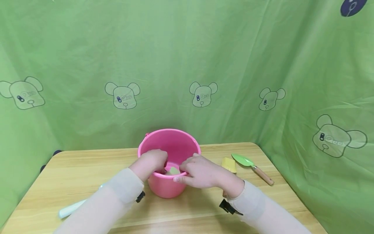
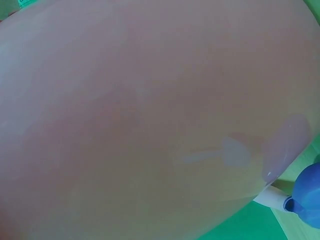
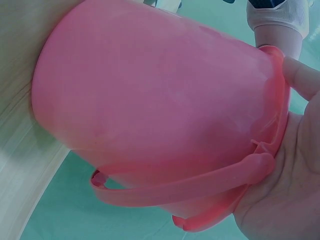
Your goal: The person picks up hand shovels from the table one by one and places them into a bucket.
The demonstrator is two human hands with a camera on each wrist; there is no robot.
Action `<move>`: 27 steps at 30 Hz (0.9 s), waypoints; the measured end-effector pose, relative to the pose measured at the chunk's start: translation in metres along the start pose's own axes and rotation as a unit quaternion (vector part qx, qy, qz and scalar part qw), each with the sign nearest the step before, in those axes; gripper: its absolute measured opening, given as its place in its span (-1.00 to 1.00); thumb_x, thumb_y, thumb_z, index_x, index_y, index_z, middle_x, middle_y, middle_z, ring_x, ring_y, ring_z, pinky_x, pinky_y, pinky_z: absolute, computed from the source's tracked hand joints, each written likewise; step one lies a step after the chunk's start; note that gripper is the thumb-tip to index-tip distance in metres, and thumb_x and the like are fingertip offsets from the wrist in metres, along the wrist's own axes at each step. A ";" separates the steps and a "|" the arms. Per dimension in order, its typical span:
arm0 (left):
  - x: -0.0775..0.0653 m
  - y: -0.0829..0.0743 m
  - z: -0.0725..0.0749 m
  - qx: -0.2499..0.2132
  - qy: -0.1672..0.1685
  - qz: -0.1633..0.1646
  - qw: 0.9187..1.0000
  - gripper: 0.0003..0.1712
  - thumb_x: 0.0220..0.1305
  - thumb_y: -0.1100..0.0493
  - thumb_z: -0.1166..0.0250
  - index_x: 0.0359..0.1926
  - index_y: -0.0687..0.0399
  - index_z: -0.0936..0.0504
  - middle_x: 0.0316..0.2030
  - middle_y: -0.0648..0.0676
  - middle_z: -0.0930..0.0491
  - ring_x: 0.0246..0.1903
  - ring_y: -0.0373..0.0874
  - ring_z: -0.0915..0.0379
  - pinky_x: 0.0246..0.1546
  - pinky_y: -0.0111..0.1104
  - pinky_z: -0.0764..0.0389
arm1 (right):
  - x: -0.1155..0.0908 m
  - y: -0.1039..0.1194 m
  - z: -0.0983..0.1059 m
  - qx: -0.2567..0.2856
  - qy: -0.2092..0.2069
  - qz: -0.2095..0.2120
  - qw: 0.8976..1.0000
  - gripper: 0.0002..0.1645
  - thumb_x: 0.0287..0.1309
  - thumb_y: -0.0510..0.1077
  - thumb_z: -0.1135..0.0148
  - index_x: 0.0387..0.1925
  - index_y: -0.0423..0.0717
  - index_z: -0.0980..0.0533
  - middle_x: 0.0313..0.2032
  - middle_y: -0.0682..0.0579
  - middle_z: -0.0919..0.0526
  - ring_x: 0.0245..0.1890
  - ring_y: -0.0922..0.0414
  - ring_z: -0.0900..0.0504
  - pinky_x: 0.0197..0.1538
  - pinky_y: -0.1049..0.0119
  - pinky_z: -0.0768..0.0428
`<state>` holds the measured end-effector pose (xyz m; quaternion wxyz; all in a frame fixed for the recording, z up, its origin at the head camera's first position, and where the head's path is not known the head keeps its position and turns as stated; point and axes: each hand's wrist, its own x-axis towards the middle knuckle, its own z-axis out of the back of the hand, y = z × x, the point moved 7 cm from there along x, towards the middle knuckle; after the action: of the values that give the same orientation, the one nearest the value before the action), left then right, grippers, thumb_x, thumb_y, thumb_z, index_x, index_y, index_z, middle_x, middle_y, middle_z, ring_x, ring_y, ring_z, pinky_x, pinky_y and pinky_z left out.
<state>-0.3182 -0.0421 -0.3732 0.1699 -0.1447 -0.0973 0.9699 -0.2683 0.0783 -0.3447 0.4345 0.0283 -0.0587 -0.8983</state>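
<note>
A pink bucket (image 1: 168, 188) stands on the table, its mouth facing up. Over its near left rim reaches my left hand (image 1: 153, 159), with the fingers down inside and largely hidden. My right hand (image 1: 203, 170) grips the near right rim, thumb outside and fingers inside. Between the hands a pale yellow-green thing (image 1: 174, 170) shows within the bucket; its kind is unclear. In the right wrist view the bucket's handle (image 3: 185, 192) hangs along its side, near my right palm (image 3: 305, 170). A close pinkish surface (image 2: 140, 100) fills most of the left wrist view.
To the right lie a green trowel (image 1: 243, 161) with a wooden handle and a yellow piece (image 1: 229, 164), partly behind my right forearm. A pale blue handle (image 1: 73, 208) pokes out beneath my left forearm. Green curtains (image 1: 166, 65) enclose the wooden table (image 1: 96, 162).
</note>
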 end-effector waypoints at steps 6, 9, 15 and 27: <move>0.000 -0.001 0.000 0.002 0.005 0.001 1.000 -0.80 0.16 0.22 -0.47 -0.45 0.07 -0.58 -0.51 -0.01 -0.56 -0.45 -0.12 -0.52 -0.42 -0.27 -0.61 | 0.000 0.001 0.000 0.000 0.001 -0.002 1.000 -0.47 0.37 0.38 0.00 -0.57 0.17 -0.39 -0.58 0.26 -0.37 -0.44 0.24 -0.36 -0.06 0.22 -0.34; -0.001 -0.001 0.001 -0.003 0.007 0.004 1.000 -0.81 0.16 0.23 -0.47 -0.44 0.08 -0.58 -0.49 0.00 -0.56 -0.45 -0.12 -0.52 -0.43 -0.26 -0.60 | -0.001 0.001 0.001 0.000 0.001 -0.002 1.000 -0.46 0.37 0.38 0.00 -0.58 0.17 -0.39 -0.58 0.27 -0.37 -0.44 0.24 -0.36 -0.06 0.22 -0.34; 0.000 -0.001 0.002 -0.006 -0.004 -0.004 1.000 -0.81 0.12 0.24 -0.48 -0.43 0.07 -0.58 -0.49 -0.01 -0.56 -0.44 -0.13 -0.51 -0.42 -0.27 -0.59 | 0.000 0.001 0.001 0.002 0.003 -0.005 1.000 -0.48 0.37 0.38 -0.01 -0.57 0.17 -0.40 -0.58 0.26 -0.38 -0.43 0.24 -0.37 -0.04 0.21 -0.34; 0.004 -0.002 0.008 -0.054 -0.079 -0.040 0.995 -0.88 0.19 0.32 -0.38 -0.43 0.05 -0.63 -0.53 -0.04 -0.55 -0.51 -0.18 -0.50 -0.43 -0.36 -0.55 | -0.001 0.000 0.000 0.003 0.004 -0.006 1.000 -0.47 0.37 0.39 0.01 -0.56 0.17 -0.40 -0.56 0.26 -0.40 -0.40 0.23 -0.39 -0.02 0.19 -0.34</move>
<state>-0.3240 -0.0396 -0.3661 0.1926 -0.0727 -0.1689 0.9639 -0.2676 0.0786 -0.3446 0.4291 0.0331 -0.0594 -0.9007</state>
